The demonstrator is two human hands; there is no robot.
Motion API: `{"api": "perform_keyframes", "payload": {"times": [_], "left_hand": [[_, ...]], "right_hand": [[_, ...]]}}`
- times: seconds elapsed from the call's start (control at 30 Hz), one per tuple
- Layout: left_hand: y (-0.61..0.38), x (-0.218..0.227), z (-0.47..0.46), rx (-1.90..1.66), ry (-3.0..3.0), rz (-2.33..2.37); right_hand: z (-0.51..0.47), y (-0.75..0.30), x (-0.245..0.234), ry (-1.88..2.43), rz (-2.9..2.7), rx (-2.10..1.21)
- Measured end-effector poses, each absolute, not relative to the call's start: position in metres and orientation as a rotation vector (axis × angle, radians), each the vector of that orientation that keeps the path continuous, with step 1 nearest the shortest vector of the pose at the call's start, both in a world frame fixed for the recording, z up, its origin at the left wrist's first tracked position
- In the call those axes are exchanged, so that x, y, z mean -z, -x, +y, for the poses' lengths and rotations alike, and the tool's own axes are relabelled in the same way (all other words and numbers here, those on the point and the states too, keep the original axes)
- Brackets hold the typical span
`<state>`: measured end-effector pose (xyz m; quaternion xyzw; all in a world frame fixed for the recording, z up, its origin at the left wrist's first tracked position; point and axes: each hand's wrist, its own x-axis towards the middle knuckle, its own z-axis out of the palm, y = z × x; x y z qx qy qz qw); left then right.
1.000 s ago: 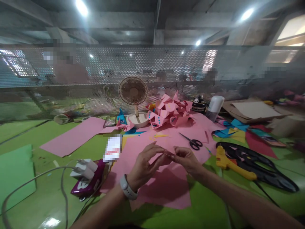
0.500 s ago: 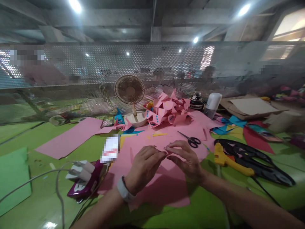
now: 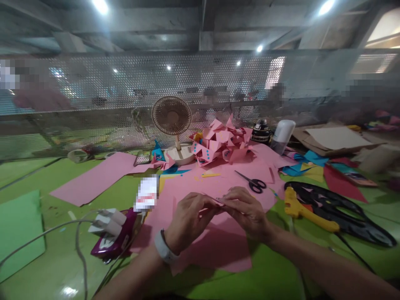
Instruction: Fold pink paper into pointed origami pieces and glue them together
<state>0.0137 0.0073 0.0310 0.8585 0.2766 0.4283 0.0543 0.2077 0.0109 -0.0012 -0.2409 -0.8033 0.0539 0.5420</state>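
Observation:
My left hand (image 3: 189, 218), with a white watch on the wrist, and my right hand (image 3: 246, 212) meet over a large pink paper sheet (image 3: 218, 250) on the green table. Both hands have their fingers curled and pinch a small folded pink paper piece (image 3: 215, 201) between them. Black-handled scissors (image 3: 252, 181) lie just beyond my right hand. A heap of folded pink paper shapes (image 3: 220, 143) with blue dots sits farther back.
A small desk fan (image 3: 172, 121) stands at the back centre. A yellow glue gun (image 3: 308, 210) lies on a black shape at right. A purple power strip (image 3: 114, 241) with white plugs and cable is at left. Perforated metal screen (image 3: 125, 91) runs behind the table; people sit beyond it.
Both hands have drawn closer together and curled tighter round the small pink piece. The view shifted slightly.

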Motion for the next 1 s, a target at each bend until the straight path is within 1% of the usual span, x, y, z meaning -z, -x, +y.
{"api": "perform_keyframes", "payload": {"times": [0.33, 0.5, 0.6, 0.7, 0.77, 0.9, 1.0], "left_hand": [[-0.015, -0.028, 0.004, -1.295, -2.583, 0.886], [-0.011, -0.030, 0.005, -1.212, -2.596, 0.917], [-0.006, -0.038, 0.010, -1.102, -2.700, 0.941], [0.002, -0.048, 0.018, -0.945, -2.815, 0.982], [0.011, -0.054, 0.025, -0.928, -2.870, 1.033], [0.027, -0.061, 0.036, -0.806, -2.968, 1.196], [0.034, -0.066, 0.038, -0.672, -2.997, 1.225]], "right_hand": [[0.006, -0.206, -0.003, 0.579, -1.925, -0.070], [0.006, -0.207, -0.006, 0.617, -1.861, -0.094], [0.010, -0.210, -0.007, 0.692, -1.767, -0.134], [0.016, -0.216, -0.011, 0.747, -1.711, -0.207], [0.021, -0.222, -0.018, 0.767, -1.626, -0.288], [0.031, -0.243, -0.039, 0.752, -1.282, -0.506], [0.037, -0.261, -0.053, 0.706, -1.084, -0.667]]}}
